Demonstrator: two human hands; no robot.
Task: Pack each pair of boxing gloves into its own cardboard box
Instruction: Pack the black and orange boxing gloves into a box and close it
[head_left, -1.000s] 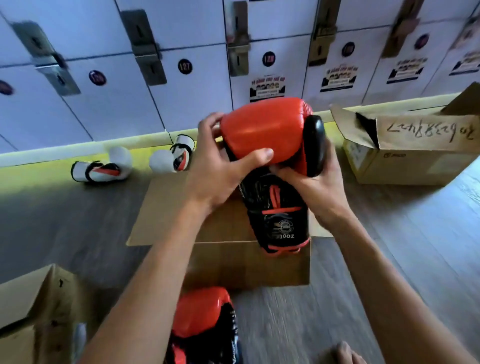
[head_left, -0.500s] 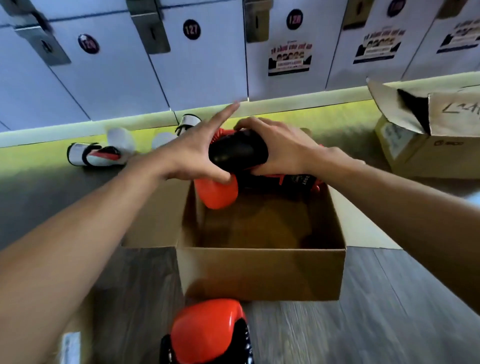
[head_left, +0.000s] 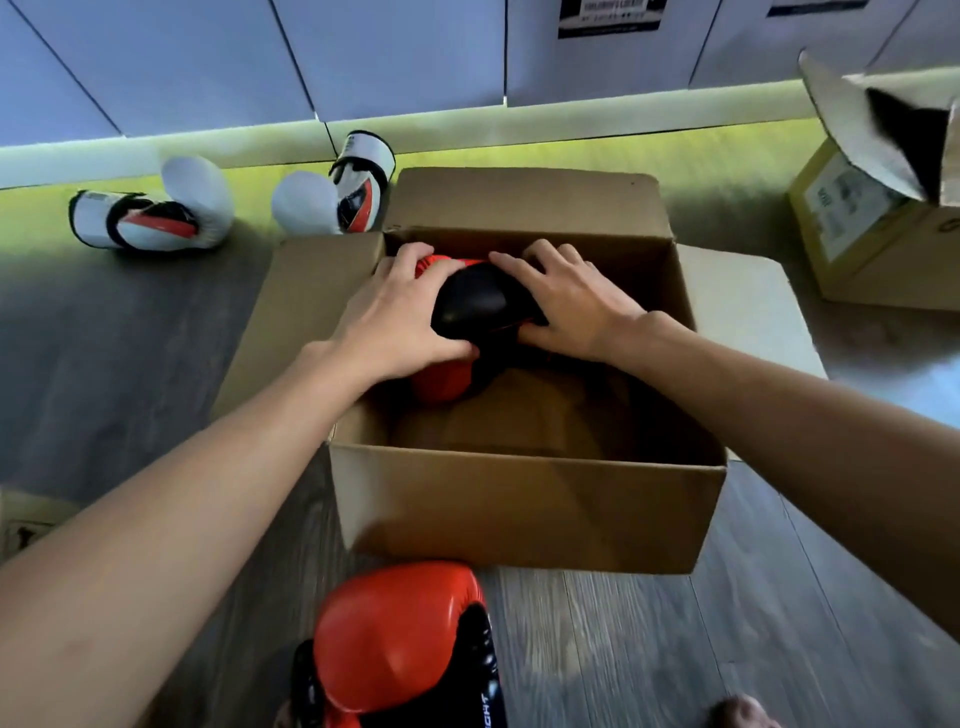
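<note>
Cardboard boxes number three on the wooden floor (head_left: 779, 623). The open cardboard box (head_left: 519, 509) fills the middle of the view, its flaps folded out to the left, right and far side. A second cardboard box (head_left: 872, 249) stands well apart at the right, cut off by the frame edge, with one flap raised. Only a corner of the third box (head_left: 26, 519) shows at the left edge, too little to tell whether it is open.

Boxing gloves number four: two red and black, two white. One red and black glove (head_left: 478, 306) sits inside the open cardboard box, against its far left part, mostly covered by the hands, so only its black thumb pad and some red padding show. The second red and black glove (head_left: 400, 639) lies on the floor just in front of the box's near wall, its cuff cut off at the bottom edge. The left white glove (head_left: 156, 218) and the right white glove (head_left: 332, 197) lie on the floor beyond the box's left flap, near the base of the lockers (head_left: 363, 52).

Both hands are on the boxed glove. The left hand (head_left: 400, 322) grips it from the left, fingers curled over the top and thumb wrapped round the near side. The right hand (head_left: 571, 301) holds it from the right, fingers spread across the top, thumb tucked against the near side.
</note>
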